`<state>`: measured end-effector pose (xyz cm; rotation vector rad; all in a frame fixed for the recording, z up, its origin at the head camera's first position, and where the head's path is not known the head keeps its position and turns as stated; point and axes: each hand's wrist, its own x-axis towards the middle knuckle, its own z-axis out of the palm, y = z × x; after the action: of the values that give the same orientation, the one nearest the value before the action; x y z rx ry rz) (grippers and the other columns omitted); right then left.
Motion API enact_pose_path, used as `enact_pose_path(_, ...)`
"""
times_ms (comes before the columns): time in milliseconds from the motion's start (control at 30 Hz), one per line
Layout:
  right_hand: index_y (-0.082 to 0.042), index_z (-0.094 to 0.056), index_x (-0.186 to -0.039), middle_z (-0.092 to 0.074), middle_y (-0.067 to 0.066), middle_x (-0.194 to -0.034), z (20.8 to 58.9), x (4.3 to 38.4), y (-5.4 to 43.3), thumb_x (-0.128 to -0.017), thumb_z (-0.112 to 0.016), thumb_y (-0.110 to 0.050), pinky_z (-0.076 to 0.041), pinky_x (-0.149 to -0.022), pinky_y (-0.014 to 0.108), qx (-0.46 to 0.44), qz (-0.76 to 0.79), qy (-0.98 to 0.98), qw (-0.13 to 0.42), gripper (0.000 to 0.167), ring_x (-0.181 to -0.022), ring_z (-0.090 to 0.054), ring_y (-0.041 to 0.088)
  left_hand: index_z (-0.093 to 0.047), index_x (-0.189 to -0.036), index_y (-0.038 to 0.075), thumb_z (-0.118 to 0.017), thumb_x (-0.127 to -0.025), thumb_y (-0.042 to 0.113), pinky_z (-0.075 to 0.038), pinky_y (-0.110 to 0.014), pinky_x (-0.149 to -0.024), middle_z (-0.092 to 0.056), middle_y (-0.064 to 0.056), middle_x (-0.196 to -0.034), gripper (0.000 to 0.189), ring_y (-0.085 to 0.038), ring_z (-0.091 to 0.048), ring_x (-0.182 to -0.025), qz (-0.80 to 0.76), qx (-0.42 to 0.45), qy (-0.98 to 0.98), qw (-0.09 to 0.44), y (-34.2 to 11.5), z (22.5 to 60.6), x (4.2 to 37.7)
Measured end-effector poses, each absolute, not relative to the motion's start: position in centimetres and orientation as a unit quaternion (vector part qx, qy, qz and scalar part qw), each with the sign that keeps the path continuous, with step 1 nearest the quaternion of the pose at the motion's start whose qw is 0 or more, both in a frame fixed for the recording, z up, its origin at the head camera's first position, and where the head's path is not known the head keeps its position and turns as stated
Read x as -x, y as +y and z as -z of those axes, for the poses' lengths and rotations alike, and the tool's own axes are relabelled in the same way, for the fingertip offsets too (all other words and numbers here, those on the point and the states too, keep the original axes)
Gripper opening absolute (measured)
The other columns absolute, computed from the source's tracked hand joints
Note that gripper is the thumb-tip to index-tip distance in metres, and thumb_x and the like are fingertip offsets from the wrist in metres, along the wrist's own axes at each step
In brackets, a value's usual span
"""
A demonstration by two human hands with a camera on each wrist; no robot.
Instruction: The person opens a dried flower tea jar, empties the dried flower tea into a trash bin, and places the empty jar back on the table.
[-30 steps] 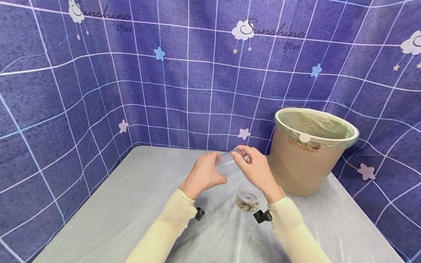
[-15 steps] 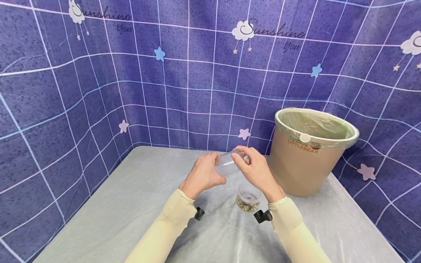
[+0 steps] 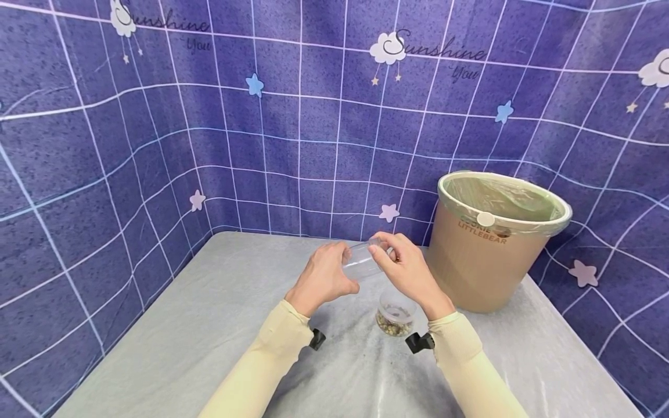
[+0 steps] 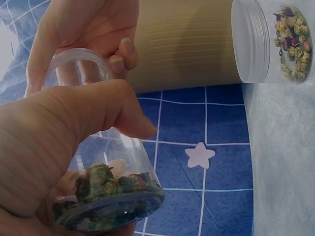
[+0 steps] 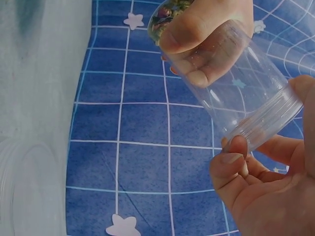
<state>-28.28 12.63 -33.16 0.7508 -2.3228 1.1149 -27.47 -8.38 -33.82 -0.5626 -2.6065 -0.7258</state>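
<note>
A clear plastic jar [image 3: 360, 261] is held up tilted over the table, its threaded mouth end toward the right. My left hand [image 3: 324, 274] grips its body, thumb across the side. With thumb and fingertips, my right hand [image 3: 406, 267] holds the mouth end at the ridged rim. In the left wrist view, dried flower buds [image 4: 106, 184] lie gathered at the jar's base, partly hidden by the left hand. Below the right hand, a second clear jar [image 3: 394, 319] stands upright on the table, dried flowers in its lower part.
A tan trash bin [image 3: 475, 261] with a pale rim and a plastic liner stands at the back right, beyond the right hand. Patterned blue curtain [image 3: 292, 145] encloses the grey-covered table [image 3: 219, 302] at the back and sides. Dark specks [image 3: 391, 363] lie in front of the standing jar.
</note>
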Motion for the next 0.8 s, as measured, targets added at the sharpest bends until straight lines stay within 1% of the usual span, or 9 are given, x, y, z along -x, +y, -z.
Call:
enact_pose_path(167, -0.017, -0.070, -0.125, -0.060, 0.000, -0.098, 33.31, 28.33, 12.67, -0.101, -0.064, -0.037, -0.044, -0.064, 0.033, -0.277, -0.399, -0.843, 0.229, 0.031, -0.073, -0.052, 0.017, -0.064, -0.100, 0.011, -0.090, -0.064, 0.023, -0.049, -0.035, -0.072, -0.060, 0.002, -0.087, 0.047, -0.019, -0.055, -0.080, 0.255, 0.195, -0.931, 0.175, -8.40, 33.81, 27.56)
enact_pose_path(400, -0.025, -0.068, -0.128, -0.055, 0.000, -0.100, 33.20, 28.21, 12.60, -0.101, -0.065, -0.036, -0.043, -0.065, 0.032, -0.295, -0.390, -0.841, 0.231, 0.030, -0.075, -0.050, 0.016, -0.065, -0.104, 0.015, -0.088, -0.065, 0.026, -0.053, -0.035, -0.075, -0.068, 0.001, -0.100, 0.047, -0.016, -0.061, -0.085, 0.272, 0.178, -0.937, 0.130, -8.56, 33.72, 27.70)
enact_pose_path(567, -0.023, -0.067, -0.128, -0.055, 0.000, -0.099, 33.18, 28.23, 12.53, -0.101, -0.066, -0.035, -0.044, -0.065, 0.031, -0.305, -0.391, -0.837, 0.230, 0.030, -0.075, -0.051, 0.015, -0.065, -0.104, 0.015, -0.089, -0.064, 0.025, -0.053, -0.036, -0.076, -0.069, -0.002, -0.102, 0.047, -0.018, -0.062, -0.087, 0.271, 0.177, -0.937, 0.132, -8.68, 33.57, 27.56)
enact_pose_path(800, -0.020, -0.067, -0.129, -0.055, 0.000, -0.099, 33.18, 28.25, 12.71, -0.100, -0.066, -0.035, -0.045, -0.066, 0.031, -0.310, -0.391, -0.836, 0.230, 0.032, -0.075, -0.051, 0.015, -0.066, -0.105, 0.013, -0.091, -0.064, 0.025, -0.053, -0.037, -0.078, -0.067, 0.000, -0.100, 0.050, -0.019, -0.062, -0.089, 0.263, 0.179, -0.939, 0.132, -8.68, 33.44, 27.65)
